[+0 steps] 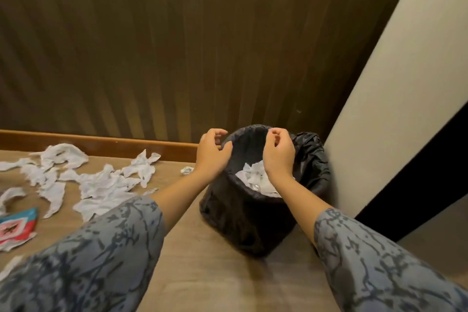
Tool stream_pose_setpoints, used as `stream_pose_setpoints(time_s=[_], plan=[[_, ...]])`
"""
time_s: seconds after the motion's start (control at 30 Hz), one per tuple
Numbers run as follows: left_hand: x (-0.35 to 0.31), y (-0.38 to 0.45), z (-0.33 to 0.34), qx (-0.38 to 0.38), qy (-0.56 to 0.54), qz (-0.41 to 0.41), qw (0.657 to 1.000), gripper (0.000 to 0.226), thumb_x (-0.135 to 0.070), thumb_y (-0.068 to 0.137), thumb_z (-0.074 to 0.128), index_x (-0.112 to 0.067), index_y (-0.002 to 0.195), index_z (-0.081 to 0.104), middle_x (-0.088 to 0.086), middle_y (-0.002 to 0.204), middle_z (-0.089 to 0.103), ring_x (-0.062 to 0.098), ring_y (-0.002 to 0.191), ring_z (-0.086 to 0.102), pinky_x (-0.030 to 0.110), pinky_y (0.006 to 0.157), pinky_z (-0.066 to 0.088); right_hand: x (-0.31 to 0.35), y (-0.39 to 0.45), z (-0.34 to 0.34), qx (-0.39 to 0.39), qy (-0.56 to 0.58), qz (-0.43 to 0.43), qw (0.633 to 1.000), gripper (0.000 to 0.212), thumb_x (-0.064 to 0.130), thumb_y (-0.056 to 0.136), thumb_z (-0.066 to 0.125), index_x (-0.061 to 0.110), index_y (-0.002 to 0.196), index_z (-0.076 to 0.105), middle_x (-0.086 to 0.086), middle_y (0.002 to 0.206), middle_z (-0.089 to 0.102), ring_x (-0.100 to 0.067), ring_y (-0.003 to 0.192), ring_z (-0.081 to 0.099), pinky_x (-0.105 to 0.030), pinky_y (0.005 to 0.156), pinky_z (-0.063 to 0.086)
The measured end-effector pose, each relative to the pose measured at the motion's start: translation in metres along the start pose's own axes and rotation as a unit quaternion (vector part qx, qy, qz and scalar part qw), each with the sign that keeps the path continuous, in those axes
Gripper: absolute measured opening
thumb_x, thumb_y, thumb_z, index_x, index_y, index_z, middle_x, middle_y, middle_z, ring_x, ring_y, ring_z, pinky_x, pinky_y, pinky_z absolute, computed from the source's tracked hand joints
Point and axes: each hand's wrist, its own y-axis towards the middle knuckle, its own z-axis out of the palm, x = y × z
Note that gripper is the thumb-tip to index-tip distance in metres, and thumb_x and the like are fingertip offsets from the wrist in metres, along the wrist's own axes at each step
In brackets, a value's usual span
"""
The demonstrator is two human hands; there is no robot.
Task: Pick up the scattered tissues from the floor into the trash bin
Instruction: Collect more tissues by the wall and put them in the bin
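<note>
A trash bin (243, 220) lined with a black bag stands on the wooden floor against the wall, with white tissues (255, 177) lying inside it. My left hand (211, 152) hovers at the bin's left rim, fingers curled apart and holding nothing. My right hand (278, 152) hangs over the bin's opening, fingers loosely spread and empty. Several white scattered tissues (101, 185) lie on the floor to the left of the bin. A small crumpled tissue ball (187, 170) sits just beside my left wrist.
A red and teal tissue packet (17, 225) lies at the far left edge of the floor. A brown ribbed wall (177, 45) with a wooden skirting board (101, 144) runs behind. A cream panel (395, 83) and a dark gap flank the bin's right side.
</note>
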Motion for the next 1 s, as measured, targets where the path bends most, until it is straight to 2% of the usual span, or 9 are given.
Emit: stream_pose_setpoints(time_s=[0.1,0.2,0.4,0.47,0.57,0.63,0.77,0.9,1.0], plan=[[0.015,-0.007,-0.041,-0.034,-0.018,0.001,0.999,0.020,-0.020,0.090,0.062,-0.020,0.110,0.059,-0.002,0.109,0.062,0.010,0.101,0.058,0.018,0.080,0.047,0.023,-0.022,0.033,0.074,-0.025,-0.092,0.993,0.009,0.026,0.095,0.052,0.024,0.101,0.058,0.002,0.101,0.062,-0.019,0.100,0.055,-0.046,0.089,0.050],[0.034,-0.018,-0.088,-0.058,-0.034,-0.006,0.998,0.016,-0.022,0.090,0.063,-0.019,0.105,0.065,-0.006,0.101,0.066,0.006,0.095,0.061,0.011,0.071,0.046,0.048,-0.052,0.076,0.139,-0.054,-0.159,0.976,0.009,0.027,0.095,0.055,0.025,0.100,0.062,0.010,0.096,0.060,-0.012,0.096,0.054,-0.042,0.088,0.052],[0.105,-0.065,-0.195,-0.144,-0.041,-0.059,0.987,0.023,-0.025,0.089,0.066,-0.021,0.111,0.069,-0.010,0.104,0.068,0.007,0.095,0.063,0.019,0.079,0.052,0.099,-0.127,0.163,0.276,-0.066,-0.220,0.933,0.017,0.029,0.096,0.055,0.021,0.090,0.068,0.009,0.085,0.064,-0.007,0.084,0.057,-0.029,0.074,0.050],[0.135,-0.090,-0.231,-0.164,-0.029,-0.076,0.983,0.024,-0.023,0.087,0.067,-0.021,0.111,0.069,-0.007,0.103,0.070,0.006,0.094,0.064,0.022,0.080,0.054,0.109,-0.162,0.189,0.337,-0.086,-0.256,0.902,0.018,0.030,0.095,0.055,0.020,0.093,0.070,0.006,0.090,0.068,-0.008,0.085,0.058,-0.030,0.076,0.050],[0.177,-0.129,-0.279,-0.202,0.004,-0.123,0.972,0.024,-0.022,0.087,0.067,-0.019,0.111,0.069,-0.007,0.101,0.070,0.005,0.093,0.065,0.025,0.082,0.053,0.114,-0.216,0.224,0.451,-0.128,-0.336,0.817,0.017,0.027,0.092,0.056,0.019,0.098,0.070,0.000,0.098,0.070,-0.016,0.093,0.057,-0.036,0.084,0.048],[0.202,-0.158,-0.304,-0.225,0.018,-0.158,0.961,0.022,-0.022,0.088,0.065,-0.018,0.109,0.069,-0.007,0.100,0.070,0.008,0.093,0.064,0.026,0.083,0.053,0.110,-0.252,0.246,0.508,-0.138,-0.348,0.776,0.017,0.027,0.091,0.056,0.019,0.100,0.068,-0.003,0.101,0.067,-0.020,0.097,0.056,-0.040,0.086,0.047],[0.241,-0.220,-0.338,-0.272,0.065,-0.213,0.936,0.021,-0.019,0.089,0.063,-0.017,0.109,0.068,-0.006,0.103,0.068,0.010,0.095,0.061,0.026,0.085,0.050,0.091,-0.326,0.283,0.577,-0.149,-0.275,0.754,0.031,0.032,0.090,0.057,0.019,0.117,0.060,-0.006,0.126,0.054,-0.025,0.118,0.049,-0.042,0.099,0.042],[0.275,-0.295,-0.349,-0.347,0.151,-0.233,0.896,0.018,-0.024,0.086,0.066,-0.017,0.101,0.071,0.000,0.103,0.070,0.018,0.096,0.062,0.030,0.085,0.048,0.064,-0.385,0.297,0.631,-0.211,-0.270,0.696,0.051,0.048,0.089,0.057,0.027,0.134,0.044,-0.011,0.156,0.022,-0.030,0.144,0.019,-0.052,0.114,0.022],[0.303,-0.354,-0.346,-0.379,0.241,-0.295,0.843,0.030,-0.042,0.077,0.062,-0.021,0.095,0.072,0.006,0.112,0.067,0.029,0.106,0.061,0.041,0.091,0.046,0.047,-0.416,0.303,0.628,-0.220,-0.282,0.691,0.070,0.067,0.082,0.055,0.030,0.139,0.038,-0.008,0.161,0.006,-0.030,0.148,0.000,-0.060,0.115,0.005]])
